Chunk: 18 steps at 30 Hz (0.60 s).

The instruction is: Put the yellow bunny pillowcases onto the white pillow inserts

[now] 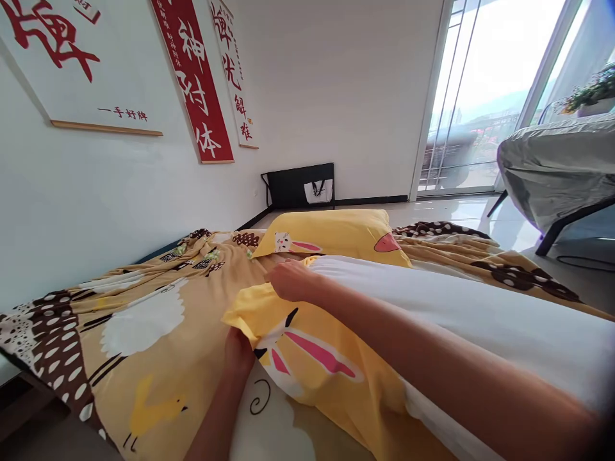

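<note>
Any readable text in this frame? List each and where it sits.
"一手好牌": white poster, under large red brushwork cut off by the frame edge.
"神" "体": red banner; middle character and small side columns unclear.
White scroll: red characters, too slanted to read surely.
Bedding, pillowcase: pictures only, no text.

Both forearms are bare, no sleeves, watch or rings showing on the left hand (239, 353) or right hand (291, 280).
</note>
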Each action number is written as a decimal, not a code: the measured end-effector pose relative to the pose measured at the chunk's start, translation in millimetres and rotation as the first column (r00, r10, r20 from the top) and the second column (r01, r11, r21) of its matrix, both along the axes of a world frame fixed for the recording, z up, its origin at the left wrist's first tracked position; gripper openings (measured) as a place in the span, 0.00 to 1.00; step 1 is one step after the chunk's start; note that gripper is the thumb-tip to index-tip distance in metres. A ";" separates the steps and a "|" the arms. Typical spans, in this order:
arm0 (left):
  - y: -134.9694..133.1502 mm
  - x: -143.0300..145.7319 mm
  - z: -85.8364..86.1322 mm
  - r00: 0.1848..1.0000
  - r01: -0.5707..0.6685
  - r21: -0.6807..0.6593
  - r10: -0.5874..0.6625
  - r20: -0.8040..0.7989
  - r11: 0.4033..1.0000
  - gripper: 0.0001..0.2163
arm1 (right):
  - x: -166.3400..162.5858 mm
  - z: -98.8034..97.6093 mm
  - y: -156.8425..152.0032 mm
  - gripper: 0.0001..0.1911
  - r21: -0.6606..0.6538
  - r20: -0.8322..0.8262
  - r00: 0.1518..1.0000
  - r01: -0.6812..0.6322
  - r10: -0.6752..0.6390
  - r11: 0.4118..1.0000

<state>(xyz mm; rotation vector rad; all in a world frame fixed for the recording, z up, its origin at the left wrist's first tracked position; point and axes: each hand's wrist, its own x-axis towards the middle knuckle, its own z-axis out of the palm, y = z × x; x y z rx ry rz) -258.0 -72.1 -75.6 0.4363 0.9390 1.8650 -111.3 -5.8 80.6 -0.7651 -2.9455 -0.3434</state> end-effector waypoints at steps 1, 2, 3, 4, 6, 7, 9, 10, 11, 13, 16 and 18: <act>-0.5 1.3 -0.9 1.000 0.004 0.008 -0.004 -0.019 1.000 0.16 | -8.1 -3.0 2.5 0.13 -0.008 0.018 1.000 -0.006 0.006 1.000; -0.7 2.3 -1.8 1.000 0.010 0.009 -0.009 -0.030 1.000 0.17 | -15.2 -6.9 4.3 0.13 -0.015 0.033 0.999 -0.013 0.014 1.000; -0.7 3.0 -3.0 0.999 0.013 0.007 -0.013 -0.033 1.000 0.17 | -21.1 -11.6 5.1 0.13 -0.020 0.044 0.999 -0.025 0.026 0.999; -0.6 3.2 -4.6 0.999 0.015 0.003 -0.015 -0.038 1.000 0.16 | -26.1 -16.6 5.1 0.12 -0.022 0.050 0.998 -0.042 0.043 0.999; 0.0 2.3 -8.8 0.999 -0.004 -0.004 0.003 -0.050 1.000 0.16 | -33.1 -27.1 2.7 0.10 -0.018 0.056 0.995 -0.083 0.084 0.996; 0.2 1.0 -11.2 0.998 -0.027 0.004 0.027 -0.062 1.000 0.16 | -35.6 -32.2 0.8 0.10 -0.009 0.051 0.993 -0.105 0.105 0.994; 0.3 -2.6 -15.8 0.994 -0.074 0.037 0.077 -0.083 0.997 0.17 | -39.4 -41.7 -3.6 0.11 0.030 0.015 0.990 -0.141 0.141 0.990; 0.2 -4.8 -17.3 0.992 -0.092 0.054 0.097 -0.083 0.994 0.18 | -41.1 -46.0 -5.5 0.11 0.053 -0.009 0.988 -0.156 0.157 0.986; 0.1 -7.0 -17.9 0.991 -0.108 0.067 0.113 -0.072 0.992 0.18 | -42.7 -50.0 -7.2 0.12 0.070 -0.031 0.984 -0.171 0.174 0.983; -0.3 -10.7 -15.8 0.993 -0.118 0.066 0.120 -0.018 0.991 0.17 | -45.9 -55.9 -9.2 0.12 0.085 -0.060 0.977 -0.198 0.203 0.977; -1.8 -13.4 -6.0 0.995 -0.081 0.030 0.079 0.063 0.996 0.16 | -49.7 -57.7 -8.5 0.10 0.047 -0.053 0.976 -0.208 0.210 0.977; -3.9 -12.6 1.3 0.996 -0.041 0.026 0.039 0.085 0.999 0.15 | -51.2 -54.2 -5.3 0.10 -0.002 -0.064 0.980 -0.191 0.190 0.982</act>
